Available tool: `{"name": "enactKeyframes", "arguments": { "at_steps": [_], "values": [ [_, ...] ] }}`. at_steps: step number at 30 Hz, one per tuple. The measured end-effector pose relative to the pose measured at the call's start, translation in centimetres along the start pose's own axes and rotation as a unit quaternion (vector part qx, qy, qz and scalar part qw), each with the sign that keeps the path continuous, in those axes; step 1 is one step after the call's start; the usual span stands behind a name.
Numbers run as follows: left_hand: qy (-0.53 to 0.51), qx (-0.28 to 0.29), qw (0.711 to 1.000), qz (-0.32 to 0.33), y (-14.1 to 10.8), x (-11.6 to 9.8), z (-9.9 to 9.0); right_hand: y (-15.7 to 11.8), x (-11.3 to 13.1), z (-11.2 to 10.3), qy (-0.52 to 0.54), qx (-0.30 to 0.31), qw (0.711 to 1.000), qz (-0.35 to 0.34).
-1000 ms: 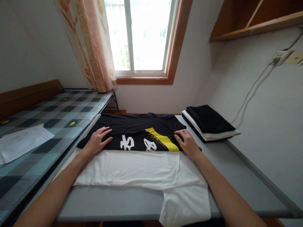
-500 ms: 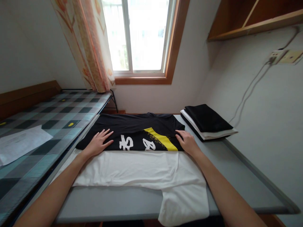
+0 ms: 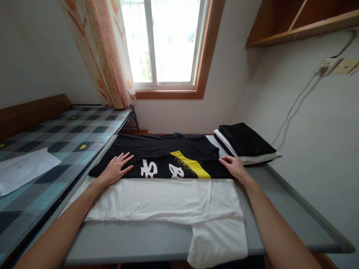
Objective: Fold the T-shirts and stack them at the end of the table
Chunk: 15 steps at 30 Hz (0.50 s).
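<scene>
A black T-shirt [image 3: 157, 147] with white characters and a yellow stripe lies spread on the grey table. White cloth [image 3: 157, 198] with a sleeve shape at its lower right lies along its near side; whether it belongs to the same garment I cannot tell. My left hand [image 3: 117, 168] rests flat on the left part of the black cloth, fingers spread. At the right edge of the T-shirt, my right hand [image 3: 233, 166] has thumb and fingers pinched together on the black fabric.
A stack of folded black and white clothes [image 3: 246, 140] sits at the table's back right. The grey tabletop [image 3: 134, 239] shows in front. On the left, a checkered bed [image 3: 92, 127] holds a sheet of paper [image 3: 28, 168]. A cable [image 3: 294, 101] runs down the right wall.
My right hand has slid right, from lying on the black cloth to pinching its right edge. My left hand stays in place.
</scene>
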<state>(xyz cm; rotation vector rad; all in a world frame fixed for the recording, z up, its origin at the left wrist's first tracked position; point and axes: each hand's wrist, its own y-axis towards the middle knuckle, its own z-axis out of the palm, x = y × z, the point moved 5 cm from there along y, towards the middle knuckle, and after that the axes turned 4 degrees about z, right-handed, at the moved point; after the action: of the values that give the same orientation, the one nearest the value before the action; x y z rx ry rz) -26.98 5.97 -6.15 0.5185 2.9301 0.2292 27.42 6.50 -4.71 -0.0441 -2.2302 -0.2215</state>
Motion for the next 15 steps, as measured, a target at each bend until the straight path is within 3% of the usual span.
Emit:
{"name": "enactKeyframes", "arguments": {
  "at_steps": [4,15],
  "values": [
    [0.011,0.010,1.000,0.002,-0.01,-0.02,0.00,0.14,0.08,-0.12,0.019,-0.011,1.000,0.000],
    [0.010,0.011,1.000,0.002,0.00,-0.16,-0.08,-0.10,-0.71,-0.15,-0.140,-0.058,0.988,0.040]
  ]
}}
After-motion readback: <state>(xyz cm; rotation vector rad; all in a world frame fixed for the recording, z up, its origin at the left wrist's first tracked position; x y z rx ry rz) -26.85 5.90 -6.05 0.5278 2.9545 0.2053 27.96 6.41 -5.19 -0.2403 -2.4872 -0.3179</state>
